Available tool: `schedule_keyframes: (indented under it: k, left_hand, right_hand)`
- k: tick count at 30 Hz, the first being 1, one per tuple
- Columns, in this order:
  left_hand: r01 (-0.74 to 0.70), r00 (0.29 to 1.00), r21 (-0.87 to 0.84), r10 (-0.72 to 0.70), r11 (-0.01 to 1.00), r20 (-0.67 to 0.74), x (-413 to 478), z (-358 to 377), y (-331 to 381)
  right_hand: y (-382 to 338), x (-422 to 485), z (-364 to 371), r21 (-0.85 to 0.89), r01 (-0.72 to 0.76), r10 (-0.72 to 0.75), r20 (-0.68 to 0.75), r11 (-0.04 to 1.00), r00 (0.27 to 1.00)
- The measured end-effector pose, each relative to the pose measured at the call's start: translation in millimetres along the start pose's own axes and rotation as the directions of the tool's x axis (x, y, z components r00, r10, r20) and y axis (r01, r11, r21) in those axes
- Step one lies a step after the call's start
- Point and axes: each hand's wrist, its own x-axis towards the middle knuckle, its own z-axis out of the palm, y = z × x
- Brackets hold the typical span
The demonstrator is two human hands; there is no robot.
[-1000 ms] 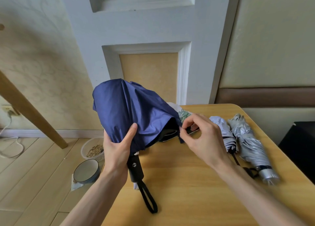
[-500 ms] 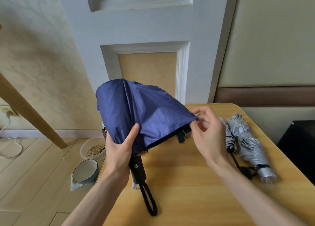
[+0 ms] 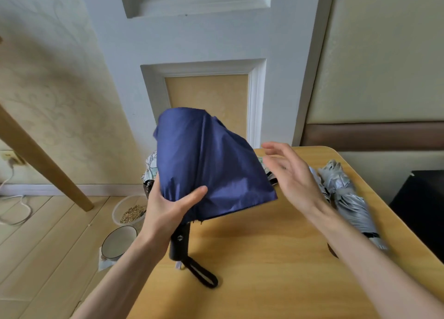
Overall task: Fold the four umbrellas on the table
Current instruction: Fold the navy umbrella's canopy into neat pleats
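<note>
Blue umbrella (image 3: 211, 165) near-upright, handle (image 3: 179, 243) down

Home room: panelled door (image 3: 192, 42), patterned wallpaper (image 3: 48, 78), wooden table (image 3: 264, 258), bowl (image 3: 119, 243) on plank floor (image 3: 36, 258)

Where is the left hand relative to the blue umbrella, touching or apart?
Touching. The head view shows the left hand gripping the blue umbrella, with its thumb pressed across the fabric just above the black handle.

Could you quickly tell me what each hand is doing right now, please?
Left hand: grips the blue umbrella by its gathered canopy.
Right hand: open, fingers spread, holding nothing.
</note>
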Motion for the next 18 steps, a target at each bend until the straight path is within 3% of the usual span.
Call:
schedule_keyframes:
  k: [6, 13, 15, 18]
  left_hand:
    - [-0.026, 0.98, 0.147, -0.003, 0.989, 0.199, -6, 3, -5]
    - [-0.1, 0.991, 0.125, 0.088, 0.987, 0.098, -5, 6, -2]
    - [-0.104, 0.993, 0.117, 0.096, 0.988, 0.068, -2, 5, -2]
    - [-0.134, 0.989, 0.145, 0.123, 0.98, 0.088, -1, 0, -2]
  right_hand:
    - [-2, 1, -3, 0.023, 0.059, -0.061, 0.13, 0.998, 0.99]
    - [-4, 4, -18, -0.123, 0.199, -0.222, -0.214, 0.972, 0.951]
    - [-5, 5, -15, -0.143, 0.226, -0.249, -0.17, 0.963, 0.953]
    - [-13, 8, -19, -0.052, 0.167, -0.168, -0.002, 0.985, 0.986]
